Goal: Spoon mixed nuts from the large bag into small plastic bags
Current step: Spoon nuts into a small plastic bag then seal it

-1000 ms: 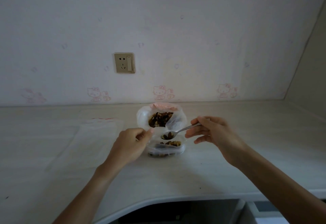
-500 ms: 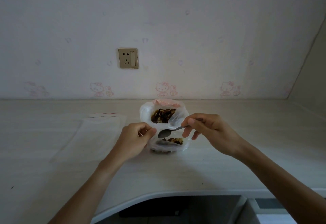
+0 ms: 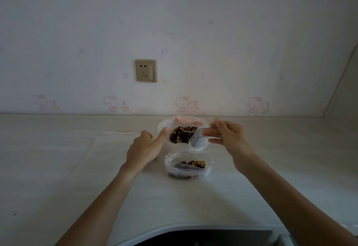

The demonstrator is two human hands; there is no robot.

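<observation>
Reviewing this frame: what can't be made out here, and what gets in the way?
Head view only:
- Spoon: its bowl is down in the large bag among the nuts; whether it is loaded cannot be told.
- Right hand: its grip on the handle is partly hidden by its own fingers.
- Left hand: touching the large bag's rim or just short of it, unclear.
- Small bag: crumpled plastic blurs how full it is.
- Flat bags: too faint to count.

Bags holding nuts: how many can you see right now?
2. The large bag sits toward the wall between both hands; the small bag sits nearer the person. Flat empty bags lie left.
</observation>
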